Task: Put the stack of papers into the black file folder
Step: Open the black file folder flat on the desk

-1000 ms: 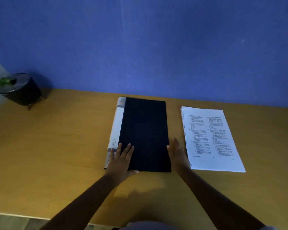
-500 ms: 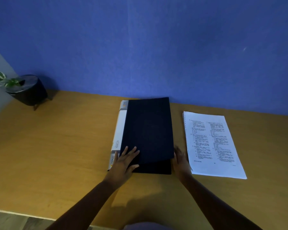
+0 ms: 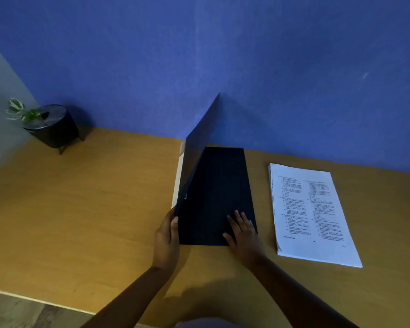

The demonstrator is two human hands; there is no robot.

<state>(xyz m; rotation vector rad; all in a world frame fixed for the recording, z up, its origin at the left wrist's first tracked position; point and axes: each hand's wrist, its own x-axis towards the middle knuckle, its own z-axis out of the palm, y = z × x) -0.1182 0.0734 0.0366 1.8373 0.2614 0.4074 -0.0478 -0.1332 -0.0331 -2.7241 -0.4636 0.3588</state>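
Cover (image 3: 194,162) now raised; papers (image 3: 310,214) right of hand (image 3: 244,235).

Colour rundown: the file folder (image 3: 217,190) is black all over, with a white spine strip along its left edge. The stack of papers (image 3: 310,216) is white with two columns of small black print. The desk (image 3: 81,209) is orange-brown wood grain, the wall (image 3: 223,55) is solid blue, and the plant pot (image 3: 53,129) is black with green-and-white leaves.

Dim blue wall (image 3: 270,55) behind a wooden desk (image 3: 81,221).
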